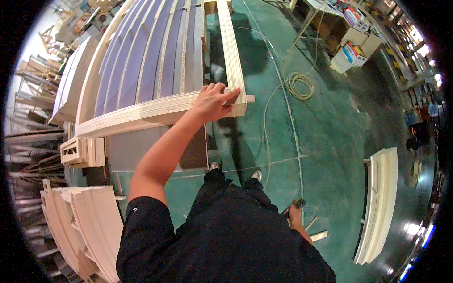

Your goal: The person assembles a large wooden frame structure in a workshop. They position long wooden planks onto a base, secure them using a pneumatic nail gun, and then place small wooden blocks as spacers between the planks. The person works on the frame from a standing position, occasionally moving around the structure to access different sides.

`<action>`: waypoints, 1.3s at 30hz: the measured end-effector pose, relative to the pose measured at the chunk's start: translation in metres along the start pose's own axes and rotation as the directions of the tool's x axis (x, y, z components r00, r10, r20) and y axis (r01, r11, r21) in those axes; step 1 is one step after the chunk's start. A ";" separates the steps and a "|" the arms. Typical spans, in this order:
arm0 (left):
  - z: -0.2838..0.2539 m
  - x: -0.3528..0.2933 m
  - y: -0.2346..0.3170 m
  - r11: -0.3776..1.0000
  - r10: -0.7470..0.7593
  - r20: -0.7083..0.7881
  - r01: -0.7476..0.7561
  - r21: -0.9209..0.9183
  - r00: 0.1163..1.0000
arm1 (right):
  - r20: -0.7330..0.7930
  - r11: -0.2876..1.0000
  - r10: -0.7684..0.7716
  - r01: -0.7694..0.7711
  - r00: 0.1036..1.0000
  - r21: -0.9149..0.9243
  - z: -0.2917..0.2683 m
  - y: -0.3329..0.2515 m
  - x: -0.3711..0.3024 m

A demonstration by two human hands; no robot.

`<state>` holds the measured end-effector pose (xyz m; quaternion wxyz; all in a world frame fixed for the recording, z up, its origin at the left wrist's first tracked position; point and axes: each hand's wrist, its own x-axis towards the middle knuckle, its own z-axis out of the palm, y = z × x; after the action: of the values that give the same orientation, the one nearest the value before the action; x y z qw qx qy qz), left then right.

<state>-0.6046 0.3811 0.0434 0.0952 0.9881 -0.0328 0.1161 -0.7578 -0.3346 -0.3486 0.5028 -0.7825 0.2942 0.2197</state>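
A large pale wooden frame [155, 109] made of layered boards lies ahead of me. Bluish-grey panels [153, 56] separated by narrow strips fill the space behind its near beam. My left hand [213, 104] grips the frame's near right corner, its fingers bent over the beam where it meets the side beam [230, 42]. A short wooden end sticks out just right of that corner. Low at my right side hangs my right hand [295, 219], closed around a dark tool [298, 203]. That tool is small and partly covered, so its kind is unclear.
A pale hose [299, 86] lies coiled on the green floor [330, 137]. Long pale mouldings [380, 207] lie at right, near small wood offcuts [319, 235]. Wooden parts [89, 221] are stacked at left. White containers [349, 56] stand by a worktable [325, 5] at far right.
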 end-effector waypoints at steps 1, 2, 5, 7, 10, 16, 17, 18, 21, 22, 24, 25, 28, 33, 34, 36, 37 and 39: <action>-0.005 -0.008 0.006 0.999 0.002 -0.023 -0.001 0.049 1.000 | 0.140 0.999 0.044 -0.047 0.989 0.019 0.045 -0.068 -0.023; -0.010 -0.012 0.007 0.998 -0.026 0.001 0.025 0.061 1.000 | 0.101 0.992 0.120 -0.123 0.988 0.024 0.067 -0.111 -0.042; -0.008 -0.006 0.011 1.000 -0.007 -0.024 0.006 -0.022 1.000 | -0.038 0.966 -0.142 0.130 0.989 -0.225 0.103 -0.122 -0.040; -0.008 -0.014 0.007 0.999 -0.036 -0.053 0.034 -0.039 0.998 | -0.025 0.984 -0.138 0.135 0.990 -0.113 0.146 -0.204 -0.092; -0.010 -0.010 0.011 0.997 -0.027 -0.028 0.025 -0.074 0.999 | 0.065 0.920 -0.320 0.326 0.945 -0.219 0.164 -0.229 -0.096; -0.003 -0.008 0.006 0.997 -0.038 -0.012 0.037 -0.066 0.999 | -0.049 0.761 -0.628 0.626 0.777 0.171 0.203 -0.361 -0.178; -0.004 -0.011 0.002 0.997 -0.046 -0.027 0.044 -0.061 0.999 | 0.019 0.887 -0.438 0.429 0.899 0.170 0.206 -0.393 -0.199; -0.007 -0.012 0.000 0.997 -0.045 -0.045 0.042 -0.058 0.998 | 0.028 0.861 -0.478 0.462 0.878 0.215 0.206 -0.412 -0.208; -0.030 -0.009 0.005 0.997 -0.068 0.036 0.069 -0.029 0.997 | 0.073 0.826 -0.532 0.498 0.844 0.264 0.214 -0.451 -0.217; -0.044 -0.001 0.006 0.993 -0.091 0.174 0.103 -0.064 0.981 | 0.090 0.826 -0.537 0.500 0.839 0.262 0.215 -0.462 -0.218; -0.047 0.006 0.004 0.989 -0.108 0.241 0.129 -0.071 0.965 | 0.148 0.821 -0.554 0.509 0.819 0.258 0.216 -0.487 -0.224; -0.043 0.007 0.001 0.987 -0.117 0.275 0.143 -0.077 0.954 | 0.178 0.820 -0.561 0.513 0.809 0.254 0.219 -0.499 -0.227; -0.029 0.003 -0.037 0.950 0.031 0.280 0.059 -0.307 0.960 | 0.262 0.845 -0.531 0.481 0.806 0.234 0.233 -0.532 -0.243; -0.041 0.034 -0.088 0.918 0.300 0.296 -0.189 -0.349 0.907 | 0.352 0.847 -0.529 0.503 0.772 0.171 0.236 -0.566 -0.259; -0.042 0.043 -0.097 0.913 0.354 0.249 -0.276 -0.301 0.902 | 0.388 0.852 -0.517 0.504 0.763 0.144 0.237 -0.574 -0.259; -0.048 0.063 -0.113 0.882 0.442 0.236 -0.371 -0.289 0.866 | 0.453 0.866 -0.461 0.499 0.763 0.040 0.245 -0.590 -0.265; -0.052 0.072 -0.115 0.895 0.437 0.303 -0.374 -0.244 0.847 | 0.481 0.869 -0.428 0.495 0.765 -0.015 0.250 -0.598 -0.269; -0.061 0.097 -0.110 0.863 0.504 0.389 -0.461 -0.206 0.771 | 0.517 0.870 -0.447 0.488 0.730 0.063 0.265 -0.612 -0.283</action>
<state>-0.5146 0.4967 0.1047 0.1012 0.9410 -0.3111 -0.0861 -0.5599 0.1722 0.1297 0.5712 -0.7617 -0.0668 0.2986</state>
